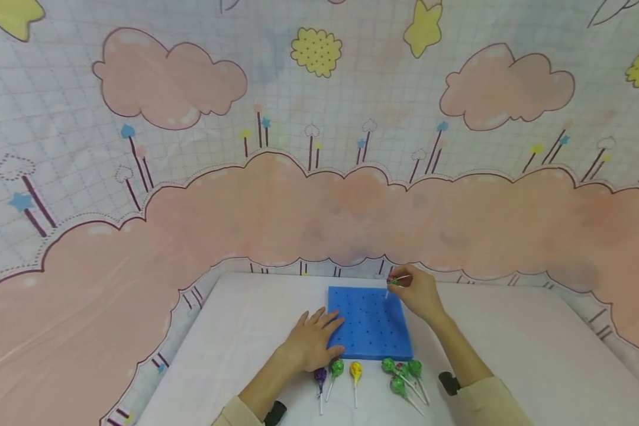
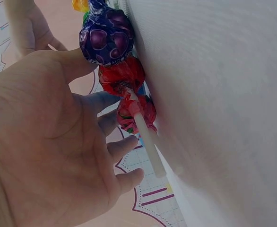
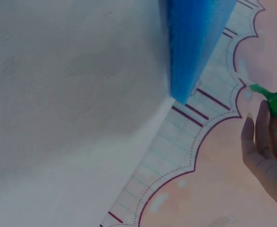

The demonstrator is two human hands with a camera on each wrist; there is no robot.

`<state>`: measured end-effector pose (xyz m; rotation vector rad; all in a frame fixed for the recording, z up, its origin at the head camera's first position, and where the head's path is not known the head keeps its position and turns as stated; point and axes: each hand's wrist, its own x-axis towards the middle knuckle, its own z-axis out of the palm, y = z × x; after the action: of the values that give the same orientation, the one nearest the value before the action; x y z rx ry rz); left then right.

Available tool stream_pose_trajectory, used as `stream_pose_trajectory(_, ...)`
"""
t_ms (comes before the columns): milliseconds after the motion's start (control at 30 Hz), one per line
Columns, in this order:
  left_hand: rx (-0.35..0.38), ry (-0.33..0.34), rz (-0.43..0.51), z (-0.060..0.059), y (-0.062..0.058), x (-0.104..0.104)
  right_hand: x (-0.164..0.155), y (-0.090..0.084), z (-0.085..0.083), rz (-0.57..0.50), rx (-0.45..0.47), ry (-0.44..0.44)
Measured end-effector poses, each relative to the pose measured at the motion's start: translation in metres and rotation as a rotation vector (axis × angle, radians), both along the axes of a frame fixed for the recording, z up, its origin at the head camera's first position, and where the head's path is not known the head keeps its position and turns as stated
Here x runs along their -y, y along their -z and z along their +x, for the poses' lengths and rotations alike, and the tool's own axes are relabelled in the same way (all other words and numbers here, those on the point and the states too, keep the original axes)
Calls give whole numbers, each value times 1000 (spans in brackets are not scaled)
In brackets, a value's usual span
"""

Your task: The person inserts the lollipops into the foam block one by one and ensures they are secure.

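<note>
The blue foam board (image 1: 370, 324) looks soft and matt, with a fine porous surface and small holes in rows, and it lies on a white table (image 1: 511, 355) that is smooth and matt, with faint scuff marks in the right wrist view. The lollipops (image 1: 355, 373) at 6 o'clock of the board have glossy, crinkled foil-like wrappers in purple, green, yellow and red, and their white sticks look smooth and matt, like plastic or rolled paper. The printed backdrop (image 1: 319, 195) behind the table seems a thin cloth or plastic sheet with a slight sheen and soft wrinkles.
</note>
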<state>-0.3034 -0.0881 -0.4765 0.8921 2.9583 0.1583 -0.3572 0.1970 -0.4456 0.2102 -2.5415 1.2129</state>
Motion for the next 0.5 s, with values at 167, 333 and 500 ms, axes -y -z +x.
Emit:
stream_pose_trajectory(167, 7, 5, 10, -2, 2, 1, 3, 3, -2, 15, -5, -1)
stream_pose_trajectory(333, 9, -6, -5, -3, 6, 1, 3, 7, -3, 23, 17, -6)
stream_pose_trajectory(500, 5, -17, -12, -2, 6, 0, 4, 9, -4, 22, 23, -7)
